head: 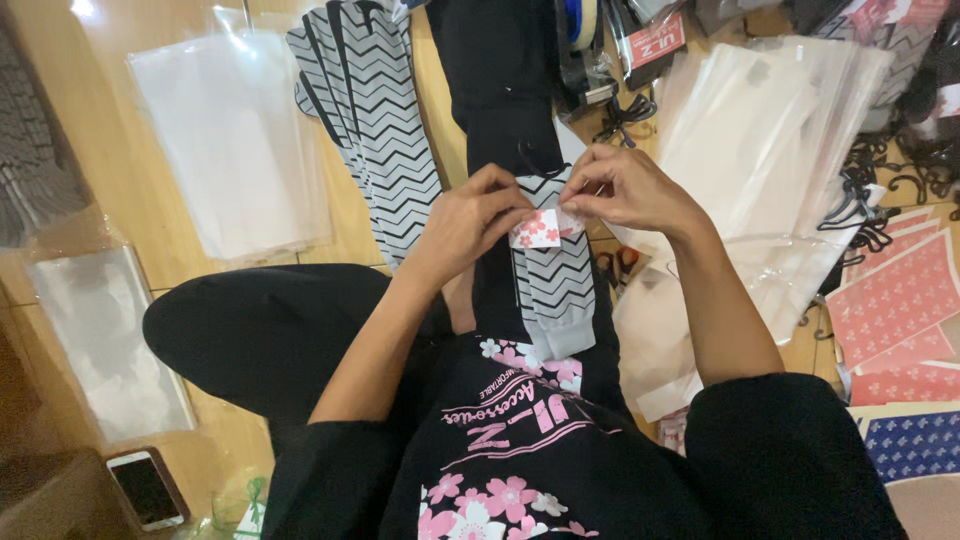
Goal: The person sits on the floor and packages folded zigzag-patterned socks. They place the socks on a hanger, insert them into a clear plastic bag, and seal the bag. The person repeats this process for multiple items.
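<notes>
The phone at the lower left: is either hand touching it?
No. The phone lies alone on the floor while both the left hand and right hand pinch the small pink label.

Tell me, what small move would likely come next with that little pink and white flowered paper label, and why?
Probably pressing the small pink and white flowered paper label down onto the grey sock with black zigzag stripes. Both the left hand and right hand pinch it just above the sock lying across the lap, so it seems lined up but not yet flat.

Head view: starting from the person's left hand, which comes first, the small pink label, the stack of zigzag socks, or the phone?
1. Small pink label: pinched at the left hand.
2. Stack of zigzag socks: just beyond, upper left.
3. Phone: far off, lower-left corner.
</notes>
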